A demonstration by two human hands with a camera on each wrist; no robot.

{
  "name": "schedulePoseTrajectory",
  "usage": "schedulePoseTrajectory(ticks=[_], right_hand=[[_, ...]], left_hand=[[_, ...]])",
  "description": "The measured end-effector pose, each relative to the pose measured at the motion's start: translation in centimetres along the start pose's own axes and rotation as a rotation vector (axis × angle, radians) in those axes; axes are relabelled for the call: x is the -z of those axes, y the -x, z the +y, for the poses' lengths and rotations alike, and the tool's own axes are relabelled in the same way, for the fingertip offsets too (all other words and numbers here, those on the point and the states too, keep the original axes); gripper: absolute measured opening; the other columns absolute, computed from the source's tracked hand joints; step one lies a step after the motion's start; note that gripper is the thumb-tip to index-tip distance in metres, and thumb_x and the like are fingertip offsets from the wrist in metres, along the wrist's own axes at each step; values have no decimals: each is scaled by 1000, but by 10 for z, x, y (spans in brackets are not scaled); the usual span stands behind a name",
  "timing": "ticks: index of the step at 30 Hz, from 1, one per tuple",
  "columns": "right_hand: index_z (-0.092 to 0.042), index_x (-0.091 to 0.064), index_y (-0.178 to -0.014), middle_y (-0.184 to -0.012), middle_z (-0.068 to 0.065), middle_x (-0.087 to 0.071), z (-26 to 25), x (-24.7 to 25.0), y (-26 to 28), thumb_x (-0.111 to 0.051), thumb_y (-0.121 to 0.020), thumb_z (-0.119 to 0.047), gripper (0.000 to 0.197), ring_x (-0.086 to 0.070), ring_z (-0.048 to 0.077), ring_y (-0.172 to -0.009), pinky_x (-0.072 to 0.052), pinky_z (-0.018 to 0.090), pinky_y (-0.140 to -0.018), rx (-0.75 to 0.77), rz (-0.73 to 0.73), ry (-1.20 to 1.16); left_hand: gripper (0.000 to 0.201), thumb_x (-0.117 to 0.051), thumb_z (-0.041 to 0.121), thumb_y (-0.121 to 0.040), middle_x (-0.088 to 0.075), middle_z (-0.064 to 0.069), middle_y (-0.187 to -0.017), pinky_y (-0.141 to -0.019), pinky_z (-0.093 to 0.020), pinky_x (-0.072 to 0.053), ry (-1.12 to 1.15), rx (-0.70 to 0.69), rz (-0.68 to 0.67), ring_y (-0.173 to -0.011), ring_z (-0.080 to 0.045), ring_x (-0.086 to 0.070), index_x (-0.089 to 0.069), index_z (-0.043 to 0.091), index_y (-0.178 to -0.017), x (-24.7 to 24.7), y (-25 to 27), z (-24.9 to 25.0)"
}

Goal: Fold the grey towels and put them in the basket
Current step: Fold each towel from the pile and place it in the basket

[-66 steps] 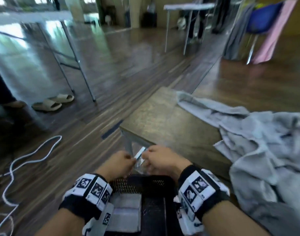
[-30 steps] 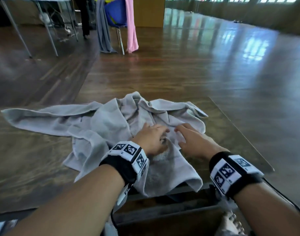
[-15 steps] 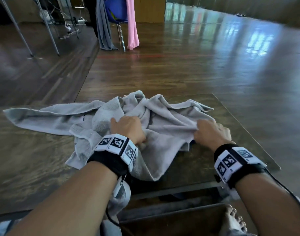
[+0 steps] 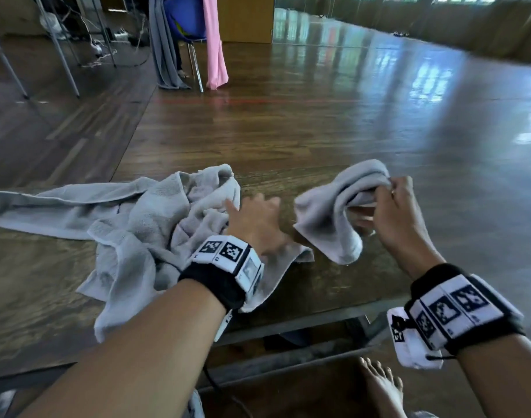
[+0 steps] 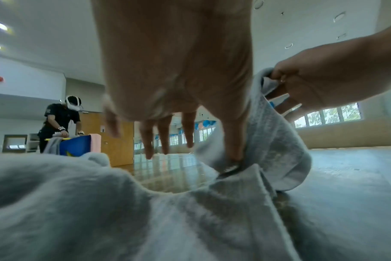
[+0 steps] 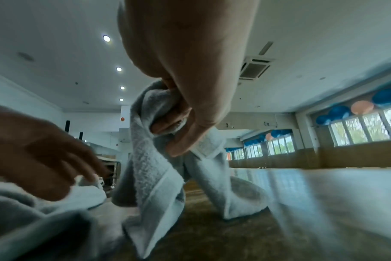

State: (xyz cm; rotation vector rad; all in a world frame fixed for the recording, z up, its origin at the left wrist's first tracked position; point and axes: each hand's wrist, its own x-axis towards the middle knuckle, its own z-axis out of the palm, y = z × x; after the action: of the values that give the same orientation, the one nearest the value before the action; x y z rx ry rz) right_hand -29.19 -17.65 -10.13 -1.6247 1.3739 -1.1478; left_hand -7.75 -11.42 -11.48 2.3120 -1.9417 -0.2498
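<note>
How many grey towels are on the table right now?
2 clearly: a small grey terry towel pinched up by the right hand; a crumpled grey heap under the left hand, possibly hiding more.

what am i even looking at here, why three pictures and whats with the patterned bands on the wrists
No machine here: a person is sorting grey towels with bare hands while wearing cameras. The big picture comes from a camera on the head, looking down at a wooden table. The other two come from cameras strapped to each wrist, looking along the hand at the fingers; the black-and-white patterned bands sit on those wrists.

On the table lies a rumpled pile of grey towels. The left hand is open, fingers spread, just above the pile's edge. The right hand grips one towel by a bunched part, lifted so its ends hang down to the table. The basket is not in view.
</note>
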Motion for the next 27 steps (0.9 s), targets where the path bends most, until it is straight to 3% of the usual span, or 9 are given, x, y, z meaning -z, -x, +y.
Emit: schedulePoseTrajectory(ticks=[4,8,11,13,15,17,19,23,27], right_hand=[[-19,-46,-101,-108,17,-68,-1,-7,7,-44,-93,-32,16,-75,29,-94,-63,44,-73,20,-71,-316],[-15,-45,-105,-110,17,-67,-1,-4,2,-43,-99,-23,10,-73,22,-99,-60,31,-78,77,-82,-411],[-14,-46,-108,-114,15,-67,-1,-4,-5,-43,-105,-21,8,-73,18,-101,-59,26,-78,64,-106,-462],[-14,-48,-106,-112,13,-68,-3,-7,-8,-45,-104,-21,8,-73,17,-99,-58,25,-77,56,-114,-507],[-16,-51,-103,-108,12,-70,-5,-11,-11,-48,-103,-22,7,-73,19,-99,-60,31,-79,50,-107,-520],[-18,-54,-100,-104,8,-71,-8,-15,-14,-50,-103,-23,7,-73,21,-99,-60,36,-83,35,-116,-545],[-17,-55,-99,-103,7,-71,-10,-18,-16,-50,-103,-21,8,-72,19,-99,-59,32,-84,32,-133,-610],[-18,-49,-110,-105,2,-70,-11,-22,-20,-53,-100,-28,14,-69,10,-96,-53,22,-82,69,-124,-635],[-26,-41,-121,-134,-1,-62,3,-23,-24,-60,-99,-14,32,-58,10,-123,-46,23,-90,64,-173,-300]], left_hand=[[93,-67,77,-60,-53,3,-139,-110,-63,-23,195,-169,-67,-127,-24,-51,-39,33,-138,-12,-1,24],[50,-63,68,-71,-65,10,-113,-96,-49,-47,409,-153,139,-104,-16,-63,-57,41,-113,-14,-14,25],[5,-69,33,-84,-71,11,-85,-76,-38,-56,585,-231,223,-79,-7,-66,-70,31,-89,-15,-27,24],[9,-71,31,-82,-70,16,-83,-70,-26,-53,666,-312,231,-77,1,-64,-67,33,-90,-14,-25,31],[35,-73,49,-76,-67,20,-98,-76,-19,-53,735,-343,173,-90,4,-63,-59,39,-107,-15,-23,40],[53,-71,58,-74,-66,16,-108,-84,-33,-56,695,-289,162,-98,-4,-63,-56,33,-119,-15,-25,46],[29,-68,42,-84,-70,9,-96,-78,-39,-57,631,-243,235,-89,-15,-66,-64,24,-105,-12,-29,47],[16,-54,22,-94,-58,8,-66,-53,-18,-42,722,-124,434,-60,-4,-56,-60,16,-80,-4,-35,46],[28,-42,31,-102,-62,2,-83,-65,-28,-40,950,72,515,-75,-13,-57,-60,12,-89,11,-40,48]])
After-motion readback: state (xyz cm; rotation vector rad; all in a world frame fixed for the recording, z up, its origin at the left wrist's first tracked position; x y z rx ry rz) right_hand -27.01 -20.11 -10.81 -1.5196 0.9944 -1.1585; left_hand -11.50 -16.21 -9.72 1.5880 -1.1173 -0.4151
